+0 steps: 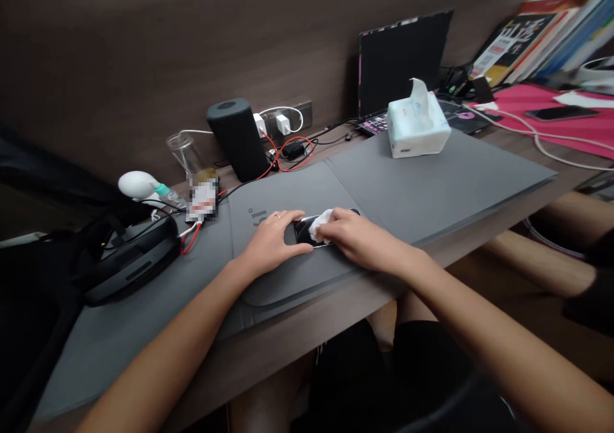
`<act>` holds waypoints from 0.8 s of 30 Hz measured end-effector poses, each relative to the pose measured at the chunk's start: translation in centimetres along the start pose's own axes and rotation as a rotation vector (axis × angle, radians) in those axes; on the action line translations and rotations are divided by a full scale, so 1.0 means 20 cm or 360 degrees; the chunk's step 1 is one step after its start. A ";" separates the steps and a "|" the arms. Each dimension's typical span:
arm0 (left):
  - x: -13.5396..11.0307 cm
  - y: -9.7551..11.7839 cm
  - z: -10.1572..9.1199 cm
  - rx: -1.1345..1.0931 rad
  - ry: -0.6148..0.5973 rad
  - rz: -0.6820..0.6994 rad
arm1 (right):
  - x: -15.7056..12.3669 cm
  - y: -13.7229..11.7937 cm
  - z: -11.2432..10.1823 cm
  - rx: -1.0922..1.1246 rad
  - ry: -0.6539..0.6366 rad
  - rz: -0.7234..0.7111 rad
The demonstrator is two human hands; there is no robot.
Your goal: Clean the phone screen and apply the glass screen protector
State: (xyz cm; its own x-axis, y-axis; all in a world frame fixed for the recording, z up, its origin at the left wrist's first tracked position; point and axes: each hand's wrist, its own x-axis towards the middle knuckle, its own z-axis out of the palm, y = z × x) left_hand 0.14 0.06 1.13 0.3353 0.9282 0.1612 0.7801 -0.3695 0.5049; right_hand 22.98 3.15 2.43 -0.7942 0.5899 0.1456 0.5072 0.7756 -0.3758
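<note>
A black phone lies flat on the grey desk mat. My left hand, with a ring on one finger, grips the phone's left end between thumb and fingers. My right hand presses a crumpled white tissue onto the phone's screen, its fingers closed over the tissue. Most of the phone's right part is hidden under my right hand.
A white tissue pack stands on the mat in front of a dark laptop. A black speaker, chargers with red and white cables, a glass, a black headset and books line the desk. Another person's legs are at the right.
</note>
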 end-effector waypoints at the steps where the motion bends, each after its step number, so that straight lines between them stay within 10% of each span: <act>1: 0.00 0.00 0.00 0.0005 0.0003 0.0002 | 0.01 -0.02 0.01 0.0006 -0.0006 -0.0021; 12: 0.00 0.00 0.00 -0.0029 0.0005 0.0002 | -0.20 0.25 -0.15 -0.0129 0.0037 0.0162; 24: 0.00 -0.01 0.01 -0.0046 0.0016 0.0012 | 0.11 -0.06 0.01 -0.0069 -0.0065 -0.0198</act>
State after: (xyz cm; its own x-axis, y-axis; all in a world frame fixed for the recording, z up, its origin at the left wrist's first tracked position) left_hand 0.16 0.05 0.88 0.3356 0.9259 0.1734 0.7621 -0.3751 0.5277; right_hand 20.53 3.44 2.96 -0.8644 0.4797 0.1508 0.4173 0.8517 -0.3171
